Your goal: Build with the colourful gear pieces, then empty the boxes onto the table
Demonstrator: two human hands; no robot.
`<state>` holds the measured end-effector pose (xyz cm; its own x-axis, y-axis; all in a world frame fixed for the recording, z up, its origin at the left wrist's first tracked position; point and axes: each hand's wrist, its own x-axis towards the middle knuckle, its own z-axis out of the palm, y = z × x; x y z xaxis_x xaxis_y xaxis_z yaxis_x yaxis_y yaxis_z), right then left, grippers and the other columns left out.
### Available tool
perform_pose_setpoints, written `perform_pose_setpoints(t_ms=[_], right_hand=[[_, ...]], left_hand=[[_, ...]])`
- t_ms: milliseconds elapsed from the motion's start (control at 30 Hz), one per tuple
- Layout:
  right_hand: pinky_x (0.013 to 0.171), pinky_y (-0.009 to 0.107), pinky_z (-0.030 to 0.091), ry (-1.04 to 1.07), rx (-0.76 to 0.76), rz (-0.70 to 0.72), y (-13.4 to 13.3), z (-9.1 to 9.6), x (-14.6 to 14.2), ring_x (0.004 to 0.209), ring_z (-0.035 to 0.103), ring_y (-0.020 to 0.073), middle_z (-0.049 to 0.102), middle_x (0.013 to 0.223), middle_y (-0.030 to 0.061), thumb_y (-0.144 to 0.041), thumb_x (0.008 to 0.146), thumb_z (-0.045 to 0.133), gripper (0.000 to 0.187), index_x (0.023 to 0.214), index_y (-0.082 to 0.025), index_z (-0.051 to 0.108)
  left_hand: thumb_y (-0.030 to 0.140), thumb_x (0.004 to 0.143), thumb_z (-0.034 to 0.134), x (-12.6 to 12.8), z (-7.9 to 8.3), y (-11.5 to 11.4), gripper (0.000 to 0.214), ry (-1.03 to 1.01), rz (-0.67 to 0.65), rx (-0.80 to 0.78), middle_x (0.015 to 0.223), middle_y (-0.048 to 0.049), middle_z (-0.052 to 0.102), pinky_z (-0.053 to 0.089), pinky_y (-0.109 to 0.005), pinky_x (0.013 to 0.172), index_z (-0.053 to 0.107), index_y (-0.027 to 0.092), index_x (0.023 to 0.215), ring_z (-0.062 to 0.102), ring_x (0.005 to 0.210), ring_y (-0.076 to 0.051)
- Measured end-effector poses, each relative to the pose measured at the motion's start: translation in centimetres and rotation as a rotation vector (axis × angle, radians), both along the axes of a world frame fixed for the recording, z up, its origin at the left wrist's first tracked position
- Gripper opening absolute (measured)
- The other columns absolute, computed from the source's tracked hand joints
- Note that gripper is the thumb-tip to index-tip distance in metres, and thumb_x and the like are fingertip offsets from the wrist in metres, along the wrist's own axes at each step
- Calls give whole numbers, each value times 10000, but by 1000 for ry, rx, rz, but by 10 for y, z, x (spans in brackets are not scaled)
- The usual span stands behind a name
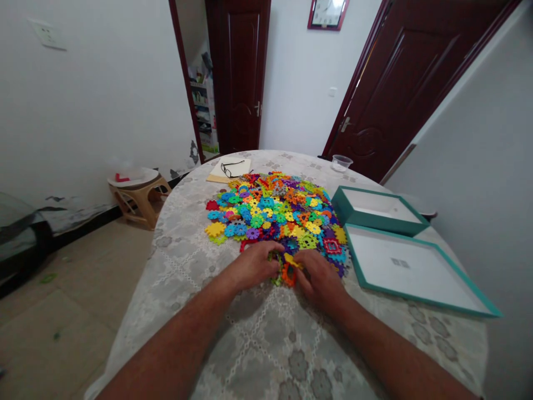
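A big heap of bright plastic interlocking pieces [277,211] lies in the middle of a round table covered with a pale lace cloth [266,339]. Both hands meet at the heap's near edge. My left hand [255,264] pinches a small cluster of joined pieces [278,265], green among them. My right hand [320,278] holds an orange ring-shaped piece [288,274] with a yellow piece [291,260] against that cluster. The fingertips of both hands nearly touch.
A teal box [377,210] and its flat lid [416,270] lie to the right of the heap. Glasses on papers [231,168] and a clear cup [341,163] sit at the far side. A low stool [137,191] stands left on the floor; doors behind.
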<state>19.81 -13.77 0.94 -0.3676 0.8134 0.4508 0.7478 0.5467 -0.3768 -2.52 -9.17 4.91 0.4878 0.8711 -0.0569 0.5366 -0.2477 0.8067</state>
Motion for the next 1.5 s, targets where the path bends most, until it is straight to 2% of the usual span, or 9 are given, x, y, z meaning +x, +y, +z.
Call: perform_pose_setpoints(t_ms=[167, 300, 500, 567, 800, 1033, 1133, 1333, 1500], right_hand=[[958, 477, 538, -129, -51, 33, -11, 3, -4, 1117, 608, 310, 659, 1222, 155, -346, 981, 624, 278, 1209, -186, 620], [974, 520, 534, -170, -44, 22, -15, 6, -4, 1161, 607, 351, 642, 1298, 168, -511, 896, 734, 525, 1296, -199, 598], [978, 577, 517, -201, -6, -9, -23, 9, -10, 1176, 602, 390, 635, 1335, 200, -561, 836, 764, 667, 1358, -188, 580], [961, 571, 520, -200, 8, -41, -25, 8, -13, 1162, 602, 390, 638, 1315, 203, -521, 853, 753, 611, 1334, -186, 581], [814, 389, 499, -228, -41, -86, -13, 4, -9, 934, 624, 274, 667, 977, 106, -200, 946, 572, 44, 976, -206, 604], [696, 309, 396, -127, -68, -128, -5, -2, 4, 786, 590, 207, 643, 870, 50, -233, 1020, 487, 143, 917, -215, 586], [712, 303, 404, -51, -76, -135, -3, -2, 6, 800, 599, 206, 648, 860, 44, -207, 1013, 483, 140, 934, -212, 599], [748, 308, 450, 26, -37, -122, -1, -2, 6, 834, 607, 213, 652, 906, 67, -143, 984, 469, 169, 981, -186, 632], [854, 351, 510, 33, -13, -177, 2, -4, 8, 941, 633, 240, 675, 1006, 110, -127, 981, 456, 227, 1092, -163, 651]], left_hand=[[154, 805, 635, 5, 1, -5, 537, 38, 22, 66, 1396, -74, 694, 486, -349, 1115, 678, 215, 1337, 642, 1277, -245], [177, 826, 625, 7, 2, -6, 510, 35, 32, 73, 1385, -68, 700, 488, -334, 1115, 678, 217, 1332, 649, 1270, -235], [200, 837, 639, 9, 1, -5, 494, 41, 41, 73, 1380, -64, 703, 501, -355, 1102, 673, 222, 1330, 658, 1244, -240], [199, 841, 639, 10, 2, -6, 489, 38, 50, 73, 1380, -63, 703, 502, -365, 1101, 675, 226, 1328, 660, 1239, -246], [227, 827, 658, 12, 3, -7, 478, 0, 46, -1, 1318, -86, 723, 550, -367, 1002, 677, 210, 1304, 686, 1163, -260], [208, 833, 610, 15, -2, -11, 368, -43, -5, 25, 1190, -52, 734, 541, -320, 885, 686, 228, 1193, 688, 1028, -217], [172, 822, 599, 18, -3, -14, 331, -46, -1, 17, 1083, -40, 736, 514, -291, 777, 683, 213, 1140, 680, 880, -183], [107, 813, 579, 21, -11, -16, 336, -103, 16, 37, 950, -27, 721, 455, -262, 689, 668, 213, 1119, 635, 781, -158], [103, 828, 577, 23, -16, -17, 468, -165, 3, 44, 1076, -41, 747, 525, -296, 810, 648, 258, 1264, 687, 921, -197]])
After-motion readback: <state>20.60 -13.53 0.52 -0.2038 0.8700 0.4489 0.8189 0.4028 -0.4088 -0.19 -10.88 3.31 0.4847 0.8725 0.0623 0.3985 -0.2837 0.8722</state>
